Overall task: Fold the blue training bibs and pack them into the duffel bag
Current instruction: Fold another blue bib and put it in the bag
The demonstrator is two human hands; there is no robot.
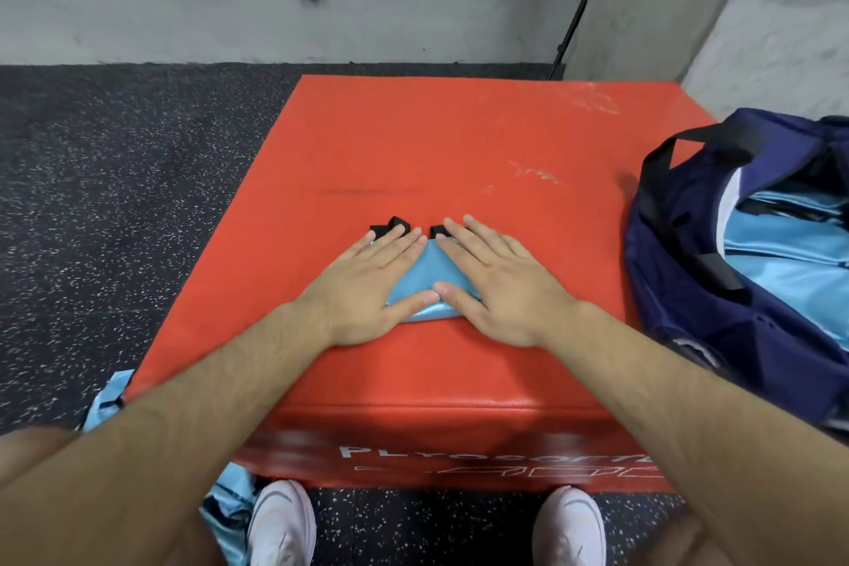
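The left hand (367, 285) and right hand (500, 285) both lie flat with straight fingers, pressing a folded blue bib (425, 276) onto the red plyo box (459, 142). The palms cover most of the bib. Its black straps (390, 225) poke out beyond the fingertips. The navy duffel bag (680, 290) sits open at the box's right edge, cut off by the frame, with what looks like more blue fabric (781, 253) inside. Further bibs (229, 515) lie on the floor, partly hidden behind the left forearm.
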